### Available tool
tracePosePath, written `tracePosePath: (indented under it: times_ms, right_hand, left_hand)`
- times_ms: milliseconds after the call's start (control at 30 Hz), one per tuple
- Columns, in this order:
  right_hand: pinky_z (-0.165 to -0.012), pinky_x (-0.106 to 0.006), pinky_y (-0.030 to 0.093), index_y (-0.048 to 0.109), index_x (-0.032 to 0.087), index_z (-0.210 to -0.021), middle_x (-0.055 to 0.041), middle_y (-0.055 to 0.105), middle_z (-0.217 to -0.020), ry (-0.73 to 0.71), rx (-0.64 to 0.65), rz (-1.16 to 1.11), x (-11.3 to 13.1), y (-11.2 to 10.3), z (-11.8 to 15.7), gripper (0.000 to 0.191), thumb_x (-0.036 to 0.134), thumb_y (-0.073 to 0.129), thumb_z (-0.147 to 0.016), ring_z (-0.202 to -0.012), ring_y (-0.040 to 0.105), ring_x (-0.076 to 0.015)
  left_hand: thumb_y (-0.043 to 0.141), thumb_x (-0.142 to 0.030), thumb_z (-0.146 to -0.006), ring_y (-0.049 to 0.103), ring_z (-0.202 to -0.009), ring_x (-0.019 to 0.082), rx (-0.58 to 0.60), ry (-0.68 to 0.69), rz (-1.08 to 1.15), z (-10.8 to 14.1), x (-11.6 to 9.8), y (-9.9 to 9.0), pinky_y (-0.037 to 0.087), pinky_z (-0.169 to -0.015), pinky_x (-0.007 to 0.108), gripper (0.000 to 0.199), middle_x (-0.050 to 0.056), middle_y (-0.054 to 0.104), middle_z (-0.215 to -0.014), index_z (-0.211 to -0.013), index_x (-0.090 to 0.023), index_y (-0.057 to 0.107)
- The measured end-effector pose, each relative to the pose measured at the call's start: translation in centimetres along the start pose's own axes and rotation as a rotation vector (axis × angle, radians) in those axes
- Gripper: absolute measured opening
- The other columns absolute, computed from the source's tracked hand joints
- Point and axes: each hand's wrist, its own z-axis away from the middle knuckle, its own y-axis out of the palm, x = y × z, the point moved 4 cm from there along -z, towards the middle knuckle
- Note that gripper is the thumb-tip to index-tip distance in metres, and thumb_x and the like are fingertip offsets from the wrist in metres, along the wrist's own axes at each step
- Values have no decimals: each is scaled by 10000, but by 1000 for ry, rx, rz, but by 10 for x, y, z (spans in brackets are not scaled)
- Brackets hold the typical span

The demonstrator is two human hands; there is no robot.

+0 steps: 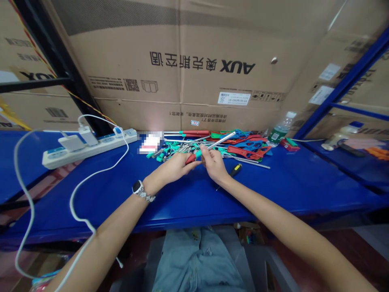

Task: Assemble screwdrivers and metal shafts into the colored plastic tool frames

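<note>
My left hand (176, 167) is wrapped around the red grip of a metal tube (223, 140) with a teal collar. Further along, just past the collar, my right hand (215, 165) pinches the shiny shaft, which slants up to the right. Behind both hands lies a heap of thin metal rods and teal plastic pieces (160, 157). Red trigger-like plastic handles (247, 153) and blue ones (249, 144) are piled to its right. A screwdriver (236, 169) with a black and yellow handle rests beside my right wrist.
A white power strip (91, 150) with plugged-in chargers sits on the left; its white cable (73, 198) loops across the blue table (291, 190). A large cardboard box (194, 36) stands behind. At the right back are a plastic bottle (281, 129) and a small red box (288, 145).
</note>
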Motion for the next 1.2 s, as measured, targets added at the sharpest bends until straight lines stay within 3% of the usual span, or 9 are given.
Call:
tracePosePath:
  times_ms: [67,200,533,667,800,867,1000,1200]
  right_hand:
    - [-551,-309,287,336,251,-530,29,324,-532,-55,6,41,7,2,1,713,855,451,-893,-527,311,-125]
    - [-561,-310,307,357,253,-556,27,351,-535,-112,153,80,15,14,-4,719,890,389,-886,-540,331,-132]
    - [-542,-288,323,290,259,-496,32,268,-489,-32,329,12,10,18,-10,759,924,400,-843,-507,335,-123]
    - [-499,-282,256,313,257,-493,40,270,-483,-5,257,41,4,11,-7,753,914,372,-856,-484,277,-106]
    - [-471,-286,180,280,264,-470,51,253,-456,49,-26,19,-4,-18,-16,739,873,465,-846,-459,225,-91]
    - [-459,-283,171,235,278,-479,59,227,-441,123,-148,-79,-10,-32,-21,732,868,467,-845,-445,216,-92]
    - [-444,-284,177,237,285,-459,61,222,-430,191,-148,-137,-18,-42,-26,738,873,507,-813,-436,226,-96]
    - [-480,-289,223,271,268,-479,48,275,-464,10,-253,21,-10,-44,-20,730,869,505,-820,-475,253,-99]
  left_hand:
    - [557,-416,-977,447,-532,119,-12,-3,6,0,0,0,389,-555,298,399,-33,501,-572,-667,-230,390]
    - [597,-368,-953,460,-543,116,-24,10,132,0,1,-1,406,-568,291,340,-36,526,-590,-692,-218,439]
    - [647,-362,-910,499,-521,131,-19,-21,143,-5,6,4,410,-552,289,247,-44,557,-583,-774,-213,505]
    - [681,-355,-889,542,-516,144,21,-48,44,-10,6,8,412,-550,286,229,-41,587,-592,-804,-213,522]
    - [745,-434,-863,666,-643,212,-15,-68,-264,-9,0,0,416,-576,295,312,18,700,-776,-993,-206,576]
    - [663,-437,-934,714,-745,266,-70,-102,-498,-5,-3,-8,406,-590,306,289,59,726,-834,-1082,-199,594]
    - [535,-428,-1007,744,-814,325,-76,-164,-759,2,-2,-11,425,-605,335,306,130,750,-890,-1132,-163,621]
    - [538,-356,-949,741,-772,323,19,-215,-746,0,3,4,439,-613,352,249,127,758,-848,-1045,-164,664]
